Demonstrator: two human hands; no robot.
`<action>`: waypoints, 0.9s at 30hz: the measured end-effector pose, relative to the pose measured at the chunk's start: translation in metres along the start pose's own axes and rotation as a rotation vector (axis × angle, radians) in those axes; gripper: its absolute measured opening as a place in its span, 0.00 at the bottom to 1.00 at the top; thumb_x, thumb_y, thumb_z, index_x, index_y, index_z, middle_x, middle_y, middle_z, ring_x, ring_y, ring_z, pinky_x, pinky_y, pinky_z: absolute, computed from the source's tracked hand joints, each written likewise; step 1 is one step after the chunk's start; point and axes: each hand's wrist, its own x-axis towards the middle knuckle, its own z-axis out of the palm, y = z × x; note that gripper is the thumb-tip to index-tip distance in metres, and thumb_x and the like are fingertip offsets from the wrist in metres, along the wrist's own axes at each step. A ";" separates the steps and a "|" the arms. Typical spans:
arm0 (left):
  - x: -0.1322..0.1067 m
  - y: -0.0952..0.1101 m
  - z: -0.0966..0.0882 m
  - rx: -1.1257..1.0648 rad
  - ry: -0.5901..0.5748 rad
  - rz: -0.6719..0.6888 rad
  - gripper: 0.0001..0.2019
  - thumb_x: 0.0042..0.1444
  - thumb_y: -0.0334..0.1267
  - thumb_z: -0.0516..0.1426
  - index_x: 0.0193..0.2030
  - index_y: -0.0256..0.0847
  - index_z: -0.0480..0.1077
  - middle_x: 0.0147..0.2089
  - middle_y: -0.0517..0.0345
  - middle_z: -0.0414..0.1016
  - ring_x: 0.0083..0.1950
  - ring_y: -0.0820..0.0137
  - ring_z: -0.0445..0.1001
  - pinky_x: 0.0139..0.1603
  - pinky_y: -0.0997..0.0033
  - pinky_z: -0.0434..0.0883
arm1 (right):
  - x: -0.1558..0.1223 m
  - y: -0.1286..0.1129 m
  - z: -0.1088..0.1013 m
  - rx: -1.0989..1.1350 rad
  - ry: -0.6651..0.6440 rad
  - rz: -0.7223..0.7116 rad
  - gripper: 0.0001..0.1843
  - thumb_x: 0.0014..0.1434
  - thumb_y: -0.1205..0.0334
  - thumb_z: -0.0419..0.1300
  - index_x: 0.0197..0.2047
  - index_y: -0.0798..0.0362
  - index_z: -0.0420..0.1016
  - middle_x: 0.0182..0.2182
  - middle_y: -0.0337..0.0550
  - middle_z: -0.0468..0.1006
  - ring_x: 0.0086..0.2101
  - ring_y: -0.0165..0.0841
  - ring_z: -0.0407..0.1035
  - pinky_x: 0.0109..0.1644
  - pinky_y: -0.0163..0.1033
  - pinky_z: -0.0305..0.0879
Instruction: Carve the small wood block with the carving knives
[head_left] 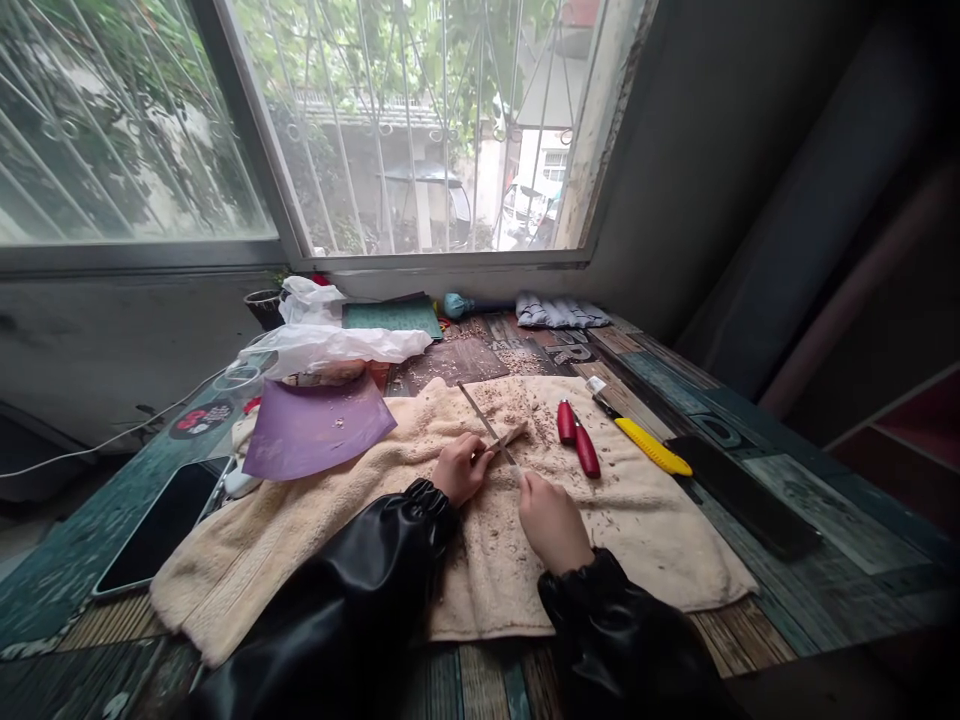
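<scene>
My left hand (460,470) is closed on a small pale wood piece (514,434) whose pointed end sticks out to the right. A long thin file (478,411) lies across that piece, slanting away toward the window. My right hand (553,522) grips the near end of the file, and its handle is mostly hidden in the fingers. Both hands rest low over a beige towel (337,545) sprinkled with wood shavings. Two red-handled tools (577,440) lie on the towel just right of the hands.
A yellow-handled knife (652,446) and a dark flat block (742,495) lie at right. At left are purple sandpaper-like sheet (319,430) and a phone (161,525). White plastic bags (337,343), a green mat (394,317) and a grey bundle (561,311) sit near the window.
</scene>
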 end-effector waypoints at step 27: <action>-0.003 0.003 0.003 0.058 -0.047 0.033 0.05 0.53 0.34 0.49 0.27 0.40 0.61 0.29 0.57 0.66 0.30 0.72 0.66 0.30 0.74 0.64 | 0.004 0.002 0.002 -0.021 -0.029 0.027 0.18 0.61 0.59 0.38 0.38 0.52 0.68 0.30 0.47 0.75 0.32 0.34 0.68 0.29 0.34 0.50</action>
